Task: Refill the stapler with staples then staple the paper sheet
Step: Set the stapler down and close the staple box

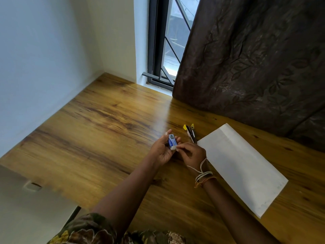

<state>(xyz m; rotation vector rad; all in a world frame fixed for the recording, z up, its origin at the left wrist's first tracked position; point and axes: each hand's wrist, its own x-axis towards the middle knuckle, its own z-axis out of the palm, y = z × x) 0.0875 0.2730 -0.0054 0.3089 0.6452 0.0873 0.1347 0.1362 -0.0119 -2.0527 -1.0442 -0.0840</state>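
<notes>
Blue and white cardboard marked the small box of staples point(172, 142), which the left hand point(162, 150) held just below the middle of the frame, fingers curled around its far side and palm turned up. The right hand point(190, 153) met it from the right, and its fingertips point(178, 148) pinched the pale near end of the box, as if to pull out the flap or the inner tray. Both hands were above the bench point(105, 124), not resting on it as far as I could see.

By my judgement the step was the first one: opening the box to take out a strip of staples. The next move would need a small, careful pull, because loose strips can slide out and break.

Just beyond the right hand lay the stapler point(190, 133), dark with yellow ends, seemingly spread open on the wood, though it was too small to be sure. Its near end touched or almost touched the corner of the white paper sheet point(241, 168), which lay slanted towards the lower right of the frame.

Left of the hands the wood gave wide room for moving. At the upper right a brown curtain point(255, 59) hung down to the bench, and the near edge of the bench ran across the lower left.
</notes>
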